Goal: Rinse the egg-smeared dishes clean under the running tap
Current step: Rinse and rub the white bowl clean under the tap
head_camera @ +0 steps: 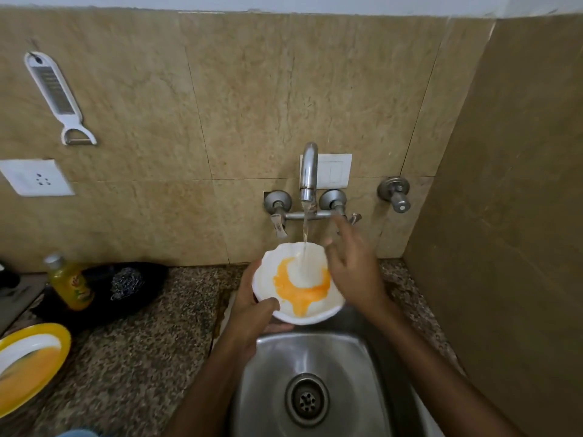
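A white scalloped bowl smeared with yellow egg is held over the steel sink, right under the tap. Water streams from the spout into the bowl's middle and has washed a clean patch there. My left hand grips the bowl's near left rim, thumb inside. My right hand hovers with spread fingers over the bowl's right rim, between it and the right tap handle. A yellow-rimmed plate smeared with egg lies on the counter at the far left.
A yellow dish-soap bottle and a steel scrubber stand at the back of the speckled granite counter. A peeler hangs on the wall above a socket. A side wall closes off the right.
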